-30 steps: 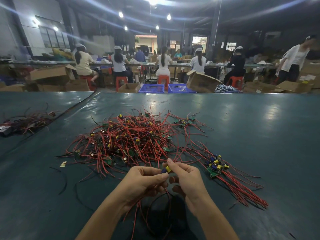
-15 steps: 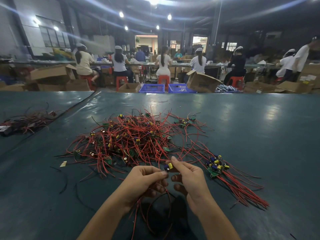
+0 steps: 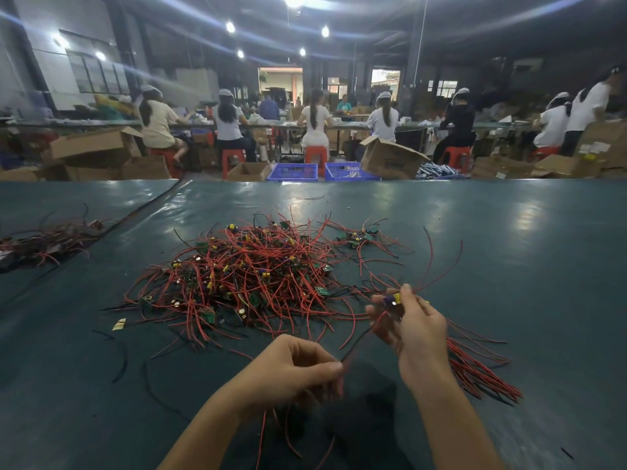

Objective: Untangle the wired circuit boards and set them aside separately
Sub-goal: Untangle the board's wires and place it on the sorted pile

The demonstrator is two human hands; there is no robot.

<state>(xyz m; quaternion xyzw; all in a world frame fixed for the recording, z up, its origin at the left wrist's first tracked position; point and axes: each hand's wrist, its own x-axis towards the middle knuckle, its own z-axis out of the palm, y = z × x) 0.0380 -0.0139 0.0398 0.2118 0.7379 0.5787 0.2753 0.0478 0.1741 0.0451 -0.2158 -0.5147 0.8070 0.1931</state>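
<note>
Your right hand (image 3: pixel 419 334) pinches a small circuit board with yellow and blue parts (image 3: pixel 393 298) raised just right of the tangled red-wire heap (image 3: pixel 254 273), while your left hand (image 3: pixel 295 368) nips its trailing red and black leads (image 3: pixel 362 335) taut, seemingly to draw them free.

The left hand (image 3: pixel 291 368) and the right hand (image 3: pixel 417 330) are bare. The slim forearms (image 3: pixel 454 429) are uncovered as far as they show.
</note>
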